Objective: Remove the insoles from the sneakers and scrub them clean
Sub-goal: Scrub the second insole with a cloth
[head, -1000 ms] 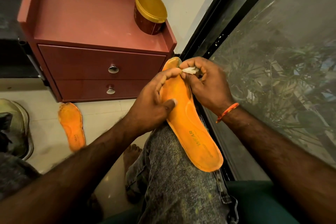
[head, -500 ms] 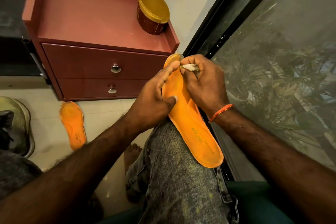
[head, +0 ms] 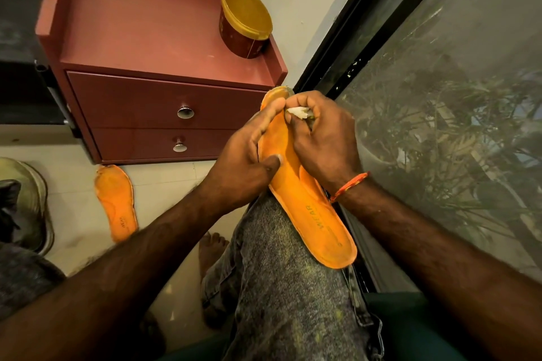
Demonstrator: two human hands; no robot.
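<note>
An orange insole [head: 311, 214] lies along my right knee, heel end toward me. My left hand [head: 243, 164] grips its left edge, thumb pressed on the top face and fingers reaching up to the toe. My right hand [head: 322, 138] pinches a small white wad [head: 297, 112] against the insole near the toe. A second orange insole [head: 117, 202] lies flat on the tiled floor to the left. A pale green sneaker [head: 26, 202] sits at the far left edge, partly cut off.
A red two-drawer cabinet [head: 164, 102] stands ahead against the wall, with a yellow-lidded tub [head: 245, 20] on its top. A black-framed glass window [head: 440, 97] runs along the right. My bare foot [head: 212, 246] rests on the floor below the knee.
My right hand with the white wad has shifted slightly up and down near the toe of the insole. The left hand keeps the same grip.
</note>
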